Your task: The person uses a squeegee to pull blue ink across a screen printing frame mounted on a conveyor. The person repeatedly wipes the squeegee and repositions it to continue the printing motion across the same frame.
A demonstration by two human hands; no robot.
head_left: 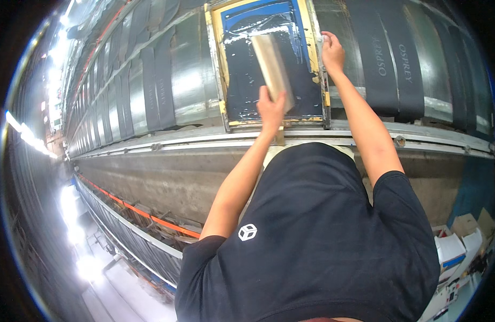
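Note:
In the upper middle lies a screen printing frame [222,70] with yellow taped edges, a blue mesh field and dark, glossy ink spread over most of it. My left hand [271,107] grips a long pale squeegee [269,61], slightly blurred, that slants across the inked area from upper middle toward the lower right. My right hand [332,51] is closed on the frame's right side near the top, its fingertips curled at the metal edge; what exactly they hold there is small.
A long glossy table [193,91] carries rows of dark fabric strips [381,64] on both sides of the frame. A metal rail [204,141] runs along its near edge, just beyond my body. An orange strip [134,208] runs lower left; boxes [451,247] stand lower right.

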